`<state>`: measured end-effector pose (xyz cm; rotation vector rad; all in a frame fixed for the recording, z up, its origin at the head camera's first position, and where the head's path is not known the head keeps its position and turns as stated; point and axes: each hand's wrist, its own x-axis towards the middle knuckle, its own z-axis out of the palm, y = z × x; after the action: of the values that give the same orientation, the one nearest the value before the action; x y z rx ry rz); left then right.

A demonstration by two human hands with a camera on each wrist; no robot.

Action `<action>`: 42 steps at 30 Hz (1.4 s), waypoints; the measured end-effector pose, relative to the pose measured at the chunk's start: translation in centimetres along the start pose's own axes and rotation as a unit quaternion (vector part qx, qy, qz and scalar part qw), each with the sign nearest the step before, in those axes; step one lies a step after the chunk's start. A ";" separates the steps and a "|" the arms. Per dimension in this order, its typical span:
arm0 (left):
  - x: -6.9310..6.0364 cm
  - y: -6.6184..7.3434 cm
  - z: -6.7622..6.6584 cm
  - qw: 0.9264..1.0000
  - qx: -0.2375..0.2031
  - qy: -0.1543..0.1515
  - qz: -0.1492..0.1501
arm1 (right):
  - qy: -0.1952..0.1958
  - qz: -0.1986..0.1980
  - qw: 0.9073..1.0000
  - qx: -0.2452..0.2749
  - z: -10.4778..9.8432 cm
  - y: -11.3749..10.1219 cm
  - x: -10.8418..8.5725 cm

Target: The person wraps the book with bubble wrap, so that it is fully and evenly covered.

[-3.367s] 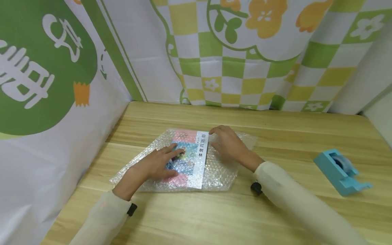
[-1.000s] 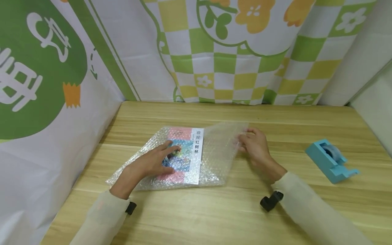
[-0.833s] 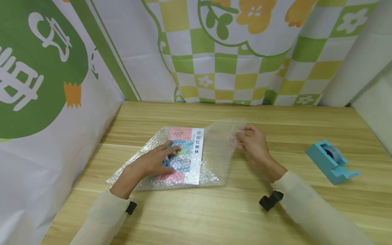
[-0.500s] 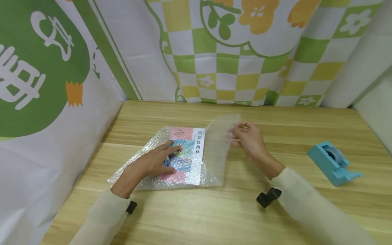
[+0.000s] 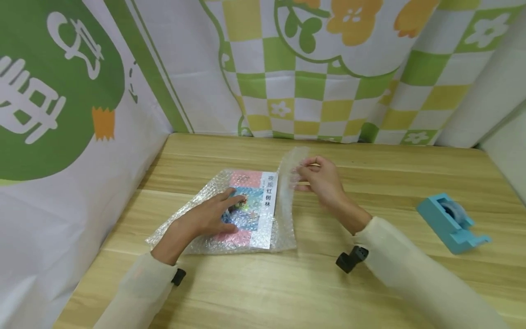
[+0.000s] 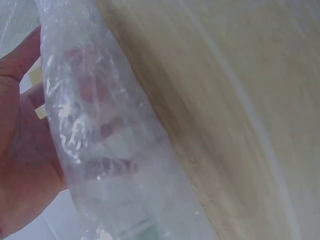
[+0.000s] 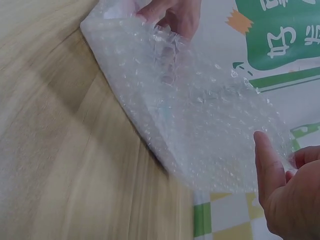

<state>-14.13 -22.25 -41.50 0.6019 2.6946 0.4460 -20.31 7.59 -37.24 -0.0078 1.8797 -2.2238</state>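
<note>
A book (image 5: 269,224) with a pink and blue cover and a white strip lies on a sheet of bubble wrap (image 5: 285,205), whose layer covers at least its left part. My left hand (image 5: 207,217) rests on the wrapped book, fingers spread. My right hand (image 5: 324,183) pinches the wrap's right edge, which stands raised beside the book. In the right wrist view, the lifted flap stretches between the left hand (image 7: 177,17) and the right hand (image 7: 295,195). Seen from the left wrist, wrap (image 6: 110,145) partly hides the left hand's (image 6: 25,150) fingers.
A blue tape dispenser (image 5: 448,224) with a roll of clear tape stands on the wooden table (image 5: 267,292) at the right. Green, white and yellow printed cloth (image 5: 312,100) hangs behind the table, with a white and green sheet (image 5: 135,132) along the left side.
My right hand has taken hold of the wrap's right edge and lifted it, bringing it leftward toward the book. The left hand stays on the book; the head view has shifted slightly.
</note>
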 end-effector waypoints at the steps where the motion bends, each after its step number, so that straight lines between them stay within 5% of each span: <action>1: 0.0 0.0 0.0 1.000 -0.001 0.000 0.000 | -0.001 0.003 1.000 -0.002 0.2 0.0 0.1; 18: 0.0 0.0 -0.2 1.000 0.001 0.001 0.002 | -0.067 0.022 0.997 -0.029 4.7 0.1 1.3; 25: 0.1 0.0 -0.1 1.000 -0.001 0.001 0.003 | -0.063 0.034 0.995 -0.072 5.7 0.5 1.8; 42: 0.0 0.1 -0.1 1.000 -0.003 -0.002 -0.011 | -0.075 0.055 0.992 -0.085 7.1 1.7 3.0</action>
<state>-14.16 -22.20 -41.36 0.5693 2.6937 0.4454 -21.90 -0.07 -38.10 -0.0958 1.9325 -1.9293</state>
